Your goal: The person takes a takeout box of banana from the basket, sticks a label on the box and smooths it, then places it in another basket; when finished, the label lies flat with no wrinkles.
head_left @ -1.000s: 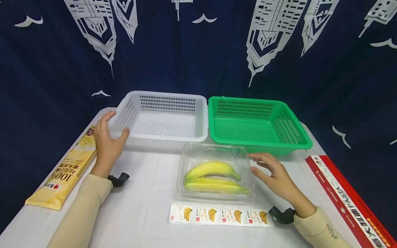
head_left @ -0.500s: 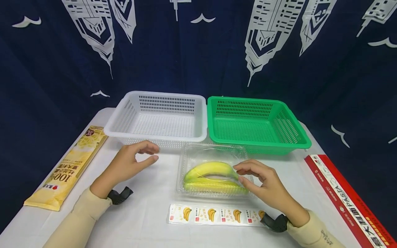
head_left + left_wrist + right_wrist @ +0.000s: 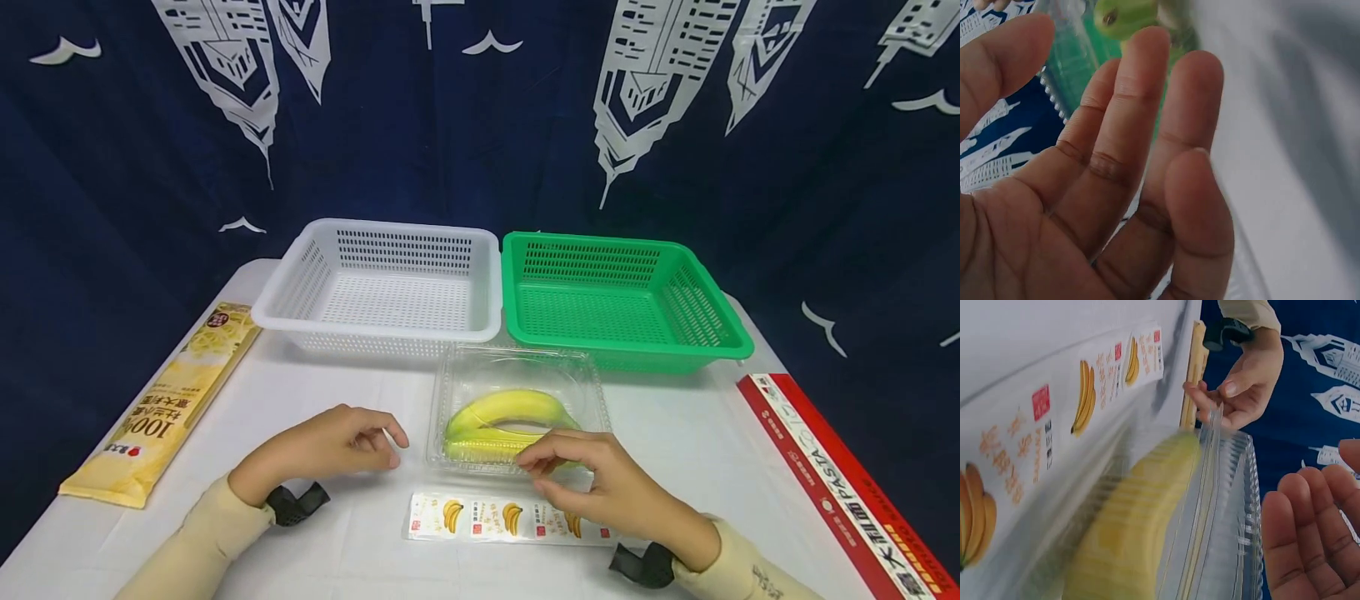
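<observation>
The left hand (image 3: 333, 446) hangs relaxed and empty, the right hand (image 3: 600, 482) bends loosely by the clear box (image 3: 517, 360), gripping nothing, and dipping low could drag the label strip (image 3: 491, 518) askew!

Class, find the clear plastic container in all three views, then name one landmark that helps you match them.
Head: the clear plastic container sits just below centre, its lower right partly hidden by the right hand.
Left wrist: at the top, left of centre, partly behind the left hand.
Right wrist: lower middle, cut off by the bottom edge.
Shared landmark: navy cloth with white prints.
</observation>
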Motion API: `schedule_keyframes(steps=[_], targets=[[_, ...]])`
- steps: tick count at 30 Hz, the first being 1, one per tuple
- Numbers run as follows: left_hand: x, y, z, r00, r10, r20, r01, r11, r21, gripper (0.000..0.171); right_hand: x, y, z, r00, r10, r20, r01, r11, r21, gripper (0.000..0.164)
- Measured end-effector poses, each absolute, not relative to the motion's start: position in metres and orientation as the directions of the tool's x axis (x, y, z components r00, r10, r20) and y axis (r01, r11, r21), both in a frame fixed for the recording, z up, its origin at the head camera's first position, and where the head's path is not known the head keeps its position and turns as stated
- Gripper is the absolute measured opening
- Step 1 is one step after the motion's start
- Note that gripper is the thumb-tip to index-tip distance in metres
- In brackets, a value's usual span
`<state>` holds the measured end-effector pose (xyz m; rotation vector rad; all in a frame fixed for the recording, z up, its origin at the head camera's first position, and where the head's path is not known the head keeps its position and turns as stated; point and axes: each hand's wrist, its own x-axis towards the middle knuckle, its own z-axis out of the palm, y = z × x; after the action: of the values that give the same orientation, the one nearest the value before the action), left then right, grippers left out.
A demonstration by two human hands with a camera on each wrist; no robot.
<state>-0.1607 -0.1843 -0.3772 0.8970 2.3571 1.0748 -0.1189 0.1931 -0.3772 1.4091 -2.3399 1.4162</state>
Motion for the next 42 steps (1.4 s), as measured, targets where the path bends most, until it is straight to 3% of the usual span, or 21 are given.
schedule_keyframes(steps=[9,15,23,35,42], targets=[[-0.157,-0.168,-0.393,-0.647,0.729,-0.224,0.318,0.525,0.789,0.026,-0.112,0.178,-0.386,-0.5,-0.799,0.334,-0.747,0.203,-0.633,0.033],[-0.155,-0.16,-0.394,-0.603,0.734,-0.313,0.259,0.551,0.793,0.018,-0.11,0.167,-0.389,-0.497,-0.841,0.213,-0.715,0.258,-0.65,0.031],[-0.156,-0.153,-0.401,-0.541,0.756,-0.368,0.187,0.535,0.824,0.017,-0.106,0.148,-0.401,-0.433,-0.879,0.199,-0.75,0.229,-0.62,0.032],[-0.158,-0.149,-0.408,-0.471,0.789,-0.395,0.095,0.491,0.866,0.02,-0.112,0.122,-0.407,-0.531,-0.843,0.092,-0.685,0.363,-0.632,0.028],[-0.16,-0.147,-0.41,-0.428,0.814,-0.393,0.082,0.468,0.88,0.017,-0.114,0.112,-0.411,-0.533,-0.843,0.067,-0.672,0.374,-0.639,0.028]])
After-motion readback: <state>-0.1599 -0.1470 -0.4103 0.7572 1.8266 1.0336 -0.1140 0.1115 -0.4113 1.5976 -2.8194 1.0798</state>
